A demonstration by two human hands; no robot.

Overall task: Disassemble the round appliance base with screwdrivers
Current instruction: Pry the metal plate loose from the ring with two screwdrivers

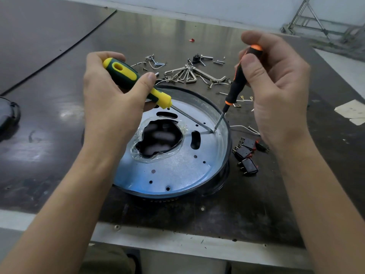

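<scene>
The round appliance base [177, 171] lies on the table in front of me, its shiny metal plate facing up with a torn plastic film around a ragged centre hole. My left hand [110, 99] grips a yellow and green screwdriver [136, 82]. My right hand [276, 86] pinches a slim black and orange screwdriver [237, 80]. Both blades slant down and their tips meet at one spot on the plate's right side, beside a black slot [196, 139].
Hex keys [189, 75], screws and wire clips lie scattered behind the base. Three black rocker switches [246, 155] sit at its right. A dark round part [7, 115] is at the left edge, paper scraps [351, 111] at the right. The table's near edge runs below the base.
</scene>
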